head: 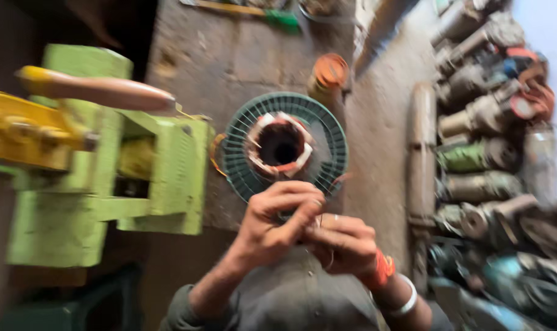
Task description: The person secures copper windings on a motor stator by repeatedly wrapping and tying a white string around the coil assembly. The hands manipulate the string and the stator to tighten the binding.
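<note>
— Both hands meet just below the green stator (284,147): the left hand (275,224) curls shut, the right hand (343,245) pinches; a thin wire (320,220) seems caught between them, though blur hides it.

— And the stator?

— On the table (229,55), right of the green machine (137,178). Likely heavy and rigid; grip its outer ring, spare the fragile windings.

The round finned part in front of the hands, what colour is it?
The finned ring is dark green, seen clearest in the head view.
</note>
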